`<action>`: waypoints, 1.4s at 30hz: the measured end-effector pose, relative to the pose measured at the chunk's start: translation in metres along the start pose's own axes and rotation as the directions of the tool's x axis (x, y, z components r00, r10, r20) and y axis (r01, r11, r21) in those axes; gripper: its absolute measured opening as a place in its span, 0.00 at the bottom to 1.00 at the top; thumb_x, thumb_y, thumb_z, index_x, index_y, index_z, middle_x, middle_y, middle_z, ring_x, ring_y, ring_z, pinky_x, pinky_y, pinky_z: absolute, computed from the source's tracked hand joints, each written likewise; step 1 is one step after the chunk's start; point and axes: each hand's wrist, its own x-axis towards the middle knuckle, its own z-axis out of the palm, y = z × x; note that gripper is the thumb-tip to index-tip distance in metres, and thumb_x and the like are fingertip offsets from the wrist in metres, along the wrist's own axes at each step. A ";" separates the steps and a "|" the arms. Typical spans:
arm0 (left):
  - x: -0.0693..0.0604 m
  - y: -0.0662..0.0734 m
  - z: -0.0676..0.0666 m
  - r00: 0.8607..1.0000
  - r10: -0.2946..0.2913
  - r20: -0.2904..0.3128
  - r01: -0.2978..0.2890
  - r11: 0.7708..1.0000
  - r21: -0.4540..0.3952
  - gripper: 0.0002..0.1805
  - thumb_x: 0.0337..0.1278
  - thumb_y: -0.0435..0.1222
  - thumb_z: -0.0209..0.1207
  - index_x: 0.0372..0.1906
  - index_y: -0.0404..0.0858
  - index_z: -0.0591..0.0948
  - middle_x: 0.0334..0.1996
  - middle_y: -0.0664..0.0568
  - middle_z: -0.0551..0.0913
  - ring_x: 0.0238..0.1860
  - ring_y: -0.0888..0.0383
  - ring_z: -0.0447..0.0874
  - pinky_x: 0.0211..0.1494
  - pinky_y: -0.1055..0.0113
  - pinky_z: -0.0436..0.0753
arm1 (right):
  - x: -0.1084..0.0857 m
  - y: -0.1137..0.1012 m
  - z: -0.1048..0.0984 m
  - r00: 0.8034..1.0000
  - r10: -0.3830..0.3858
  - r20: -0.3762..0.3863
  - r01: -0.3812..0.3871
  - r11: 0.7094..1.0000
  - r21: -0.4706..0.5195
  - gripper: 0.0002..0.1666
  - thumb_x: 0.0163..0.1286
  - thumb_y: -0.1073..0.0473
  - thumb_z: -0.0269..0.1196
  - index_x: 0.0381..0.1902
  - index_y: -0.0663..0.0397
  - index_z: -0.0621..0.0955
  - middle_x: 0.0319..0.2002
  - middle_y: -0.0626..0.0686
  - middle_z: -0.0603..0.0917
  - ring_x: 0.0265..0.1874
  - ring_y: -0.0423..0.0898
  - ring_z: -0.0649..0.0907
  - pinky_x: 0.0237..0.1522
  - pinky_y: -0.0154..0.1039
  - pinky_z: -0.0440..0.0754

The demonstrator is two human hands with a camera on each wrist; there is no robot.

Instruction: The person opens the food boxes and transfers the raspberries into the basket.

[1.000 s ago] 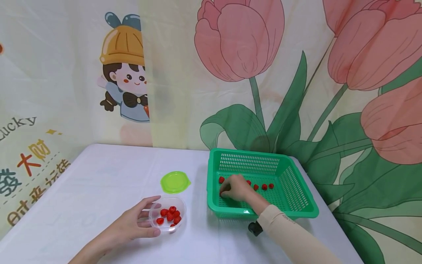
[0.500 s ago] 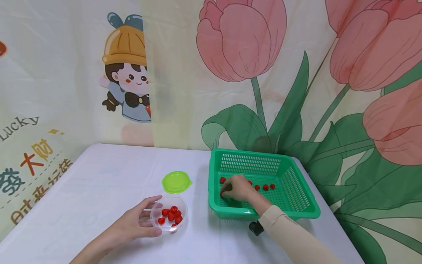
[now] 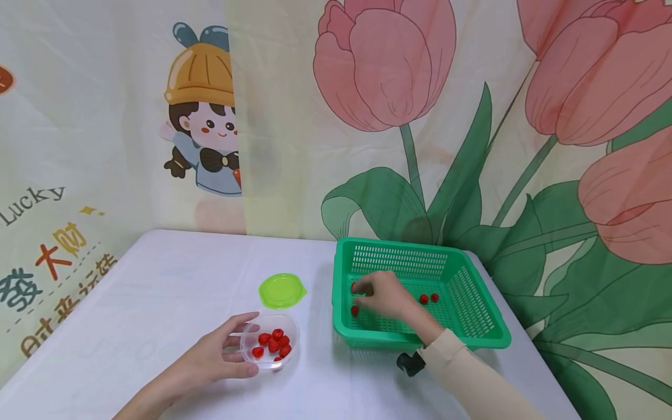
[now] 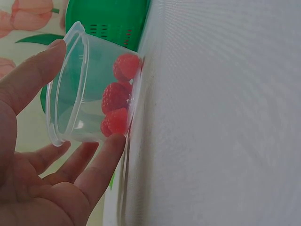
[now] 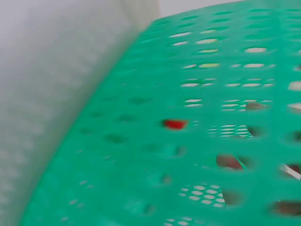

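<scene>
Watching from my seat through the head view, I have a wall hanging (image 3: 283, 116) printed with big tulips behind a white-covered table (image 3: 173, 291). On the table's right side sits the green basket (image 3: 367, 337), rigid-looking, with slotted walls; I judge it light, best lifted by the rim. Inside it is my right hand (image 3: 388, 294), thumb and index parted at the left end, index fingertip over a berry (image 3: 354, 286); whether I have that berry pinched or merely touched, I can't tell, and the right wrist view shows mostly basket wall.

My left hand (image 3: 215, 350) is around the clear cup (image 4: 96, 56), thumb at the rim, fingers along the other side, steadying it upright on the cloth, left of the basket and apart from it. The thin plastic should be light, slick and easily dented, so I'd keep that hold gentle and low. Just beyond lies the lime lid (image 3: 282, 291), flat and probably bendy.

Smallest are the raspberries: several at the cup's bottom (image 3: 274, 345), others on the basket floor (image 3: 423, 298). If real, they'll be almost weightless and crush readily, so I'd take each across its widest part with soft fingertips.
</scene>
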 end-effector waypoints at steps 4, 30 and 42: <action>0.000 0.000 0.000 1.000 -0.005 -0.002 0.005 1.000 0.007 0.54 0.57 0.41 0.78 0.83 0.46 0.59 0.77 0.38 0.66 0.69 0.39 0.77 0.58 0.66 0.88 | -0.004 -0.016 -0.010 0.998 -0.036 -0.044 0.037 0.999 0.032 0.11 0.71 0.62 0.73 0.50 0.54 0.91 0.45 0.49 0.92 0.41 0.44 0.88 0.43 0.37 0.88; -0.003 0.001 0.001 1.000 -0.031 -0.005 0.031 0.999 -0.006 0.54 0.58 0.42 0.78 0.84 0.50 0.58 0.77 0.38 0.67 0.66 0.42 0.81 0.60 0.61 0.88 | 0.014 -0.099 0.029 0.944 -0.291 0.157 0.290 0.956 0.028 0.18 0.69 0.59 0.76 0.56 0.52 0.89 0.50 0.48 0.91 0.45 0.41 0.89 0.47 0.30 0.87; -0.003 0.001 0.000 1.000 -0.031 -0.003 0.031 1.000 0.006 0.53 0.58 0.43 0.78 0.84 0.49 0.59 0.78 0.38 0.66 0.65 0.41 0.82 0.61 0.57 0.88 | 0.025 -0.109 0.058 0.915 -0.319 0.248 0.329 0.944 0.001 0.18 0.69 0.62 0.75 0.56 0.51 0.90 0.49 0.46 0.91 0.43 0.39 0.88 0.45 0.23 0.83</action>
